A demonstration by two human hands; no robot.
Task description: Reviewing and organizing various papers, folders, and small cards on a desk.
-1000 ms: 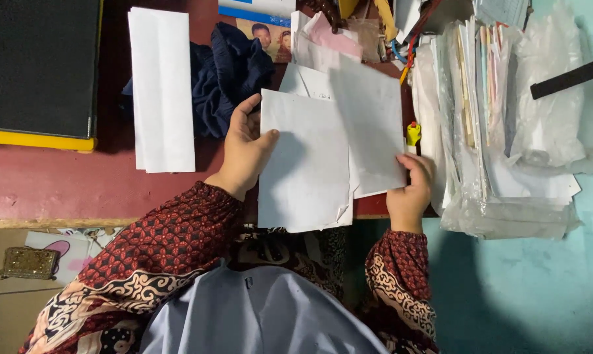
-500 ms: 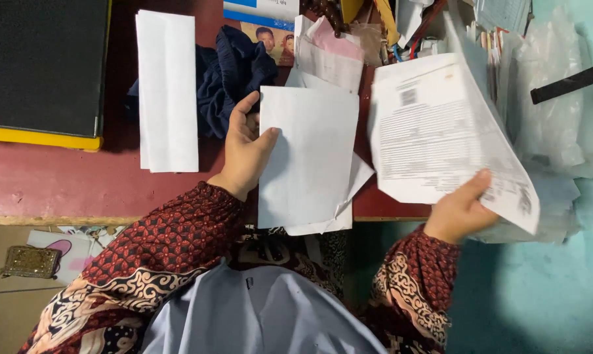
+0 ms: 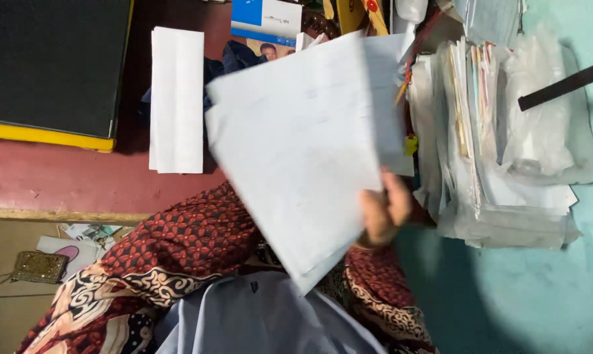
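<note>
Pinched at its right edge between thumb and fingers of the right hand point(image 3: 383, 211), a large white paper sheet point(image 3: 296, 157) was lifted and tilted, blurred, spread across the middle of the head view. Thumb lay on the near face; the fingers were behind the sheet and out of sight. Right wrist stood bent upward, forearm in a red patterned sleeve point(image 3: 375, 295) rising from below.

Left hand was hidden behind the raised sheet; whether it gripped anything could not be told. Only its arm showed, in a dark red floral sleeve point(image 3: 185, 242) running from lower left up under the paper.

The sheet hung above the near edge of a maroon painted tabletop point(image 3: 60, 183), covering most of what lay on the middle of it.

Around it, same view:
- folded white paper strip point(image 3: 176, 101) lay flat on the tabletop, left of the sheet, apart from it.
- black board with a yellow edge point(image 3: 50, 65) at far left.
- dark blue cloth point(image 3: 234, 58) just showed above the sheet's top edge.
- thick stack of papers in clear plastic sleeves point(image 3: 500, 164) lay to the right, near the right hand.
- small gold glittery purse point(image 3: 37, 267) on the floor at lower left.
</note>
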